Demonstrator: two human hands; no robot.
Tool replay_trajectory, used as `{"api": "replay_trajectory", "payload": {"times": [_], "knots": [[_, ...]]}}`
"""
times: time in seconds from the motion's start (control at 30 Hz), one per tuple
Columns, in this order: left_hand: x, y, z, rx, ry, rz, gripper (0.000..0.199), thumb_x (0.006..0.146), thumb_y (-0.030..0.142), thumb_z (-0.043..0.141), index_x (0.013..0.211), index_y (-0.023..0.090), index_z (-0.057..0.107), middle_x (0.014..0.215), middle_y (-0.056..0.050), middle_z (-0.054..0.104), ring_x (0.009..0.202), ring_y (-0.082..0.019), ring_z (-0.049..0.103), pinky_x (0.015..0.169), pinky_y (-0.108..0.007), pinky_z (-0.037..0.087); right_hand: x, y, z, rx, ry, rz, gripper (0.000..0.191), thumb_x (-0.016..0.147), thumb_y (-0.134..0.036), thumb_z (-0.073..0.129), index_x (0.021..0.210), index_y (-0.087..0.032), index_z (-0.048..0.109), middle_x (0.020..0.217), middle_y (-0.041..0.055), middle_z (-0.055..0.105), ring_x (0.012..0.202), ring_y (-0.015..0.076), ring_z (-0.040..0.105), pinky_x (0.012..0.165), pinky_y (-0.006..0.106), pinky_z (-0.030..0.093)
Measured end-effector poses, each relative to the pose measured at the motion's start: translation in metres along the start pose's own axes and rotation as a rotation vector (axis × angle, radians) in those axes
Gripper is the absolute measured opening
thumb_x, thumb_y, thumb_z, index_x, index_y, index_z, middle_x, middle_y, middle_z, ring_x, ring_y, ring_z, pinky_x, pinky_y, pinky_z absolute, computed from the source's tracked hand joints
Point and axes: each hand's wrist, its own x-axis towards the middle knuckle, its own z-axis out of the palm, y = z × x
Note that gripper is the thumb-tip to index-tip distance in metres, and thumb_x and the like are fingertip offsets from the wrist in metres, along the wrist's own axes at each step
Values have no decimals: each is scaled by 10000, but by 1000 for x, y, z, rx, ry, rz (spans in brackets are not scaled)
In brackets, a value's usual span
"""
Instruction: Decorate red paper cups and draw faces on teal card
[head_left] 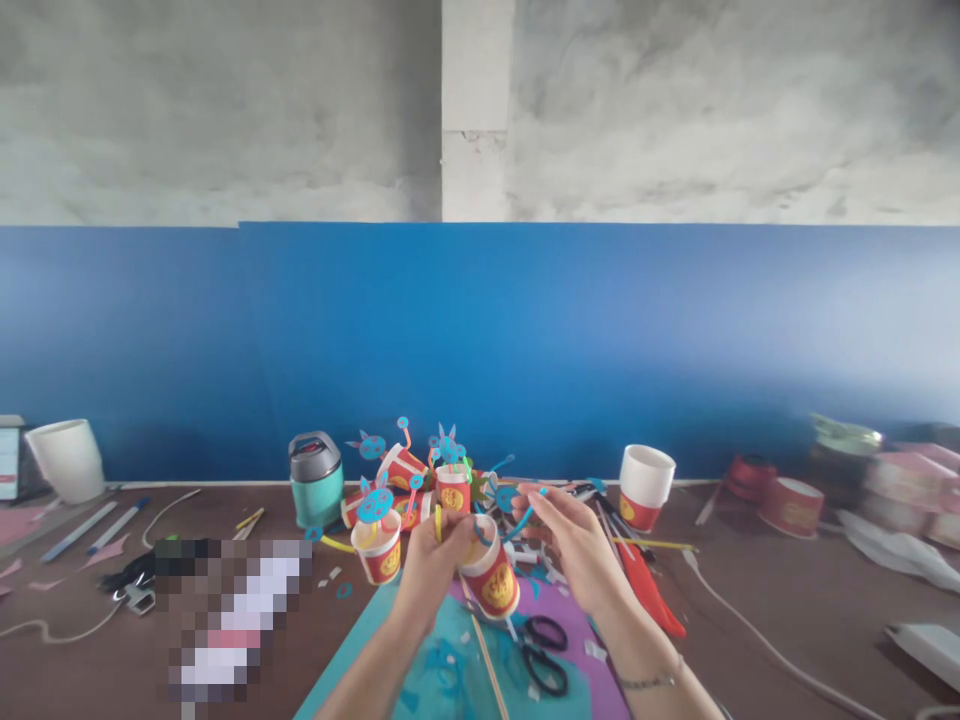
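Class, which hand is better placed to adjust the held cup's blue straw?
Probably the right hand: it is at the upper end of the blue straw, while the left hand holds the cup.

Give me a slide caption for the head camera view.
Left hand holding a cup, right hand at a blue straw, scissors lying nearby.

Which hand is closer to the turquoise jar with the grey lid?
Left. The left hand holds a paper cup, right of the turquoise jar; the right hand is farther right, beyond that cup.
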Motion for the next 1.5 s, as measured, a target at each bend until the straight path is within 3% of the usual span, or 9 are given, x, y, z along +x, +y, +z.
{"api": "replay_trajectory", "payload": {"times": [0.1,0.23,0.37,0.53,0.87,1.03,1.2,1.33,1.5], "knots": [[-4,5,2,20,3,6,275,677,417,718,691,144,684,603,-12,655,566,-130,561,542,-218,383,-2,-2,2,25,-72,-22,374,668,-485,741,869,-169,734,757,56,691,719,193,603,621,286,476],[-8,9,5,29,-12,0,252,674,390,723,704,143,685,641,-28,685,602,-141,585,574,-223,406,-7,-7,6,2,-146,-30,385,678,-517,720,816,-157,743,611,29,637,589,146,536,525,245,402],[-8,9,5,21,-45,10,283,688,417,709,738,139,687,697,-49,708,637,-158,609,590,-235,427,-11,-13,7,-21,-214,-55,421,751,-562,625,852,-165,723,679,40,649,617,148,535,580,255,419],[-8,11,5,42,-56,47,286,696,423,700,716,138,677,665,-46,696,636,-160,606,597,-239,427,-13,-16,7,-249,-223,-127,341,751,-493,645,665,-164,677,650,26,615,641,149,522,555,240,378],[-19,13,17,113,-229,-4,260,710,383,686,688,124,705,627,-46,686,586,-148,580,586,-242,409,-11,-6,3,-531,-336,-72,309,747,-374,610,556,-139,670,459,-8,539,459,99,414,465,233,297],[-17,11,13,74,-134,-26,260,668,366,724,764,130,678,648,-41,695,605,-161,610,595,-247,431,-10,-10,4,-551,-304,-163,325,819,-384,517,629,-160,656,569,4,595,542,128,498,529,241,363],[-16,10,12,-14,-108,-32,380,654,373,748,895,165,541,639,-22,689,605,-167,631,595,-255,454,-10,-7,5,-747,-343,-248,284,775,-241,493,531,-167,619,575,2,537,628,148,512,626,257,379],[-18,9,15,-18,-92,16,386,637,375,767,876,173,542,630,15,642,596,-146,607,581,-238,450,-9,1,4,-726,-342,-141,142,663,-191,532,604,-157,656,557,-17,504,564,128,456,537,240,340],[-19,8,8,-52,103,104,368,776,534,588,936,207,643,933,-63,683,911,-209,623,771,-278,482,-2,7,-1,-624,-235,-69,163,680,-278,565,630,-144,642,531,-23,510,537,118,435,516,236,333]]}}
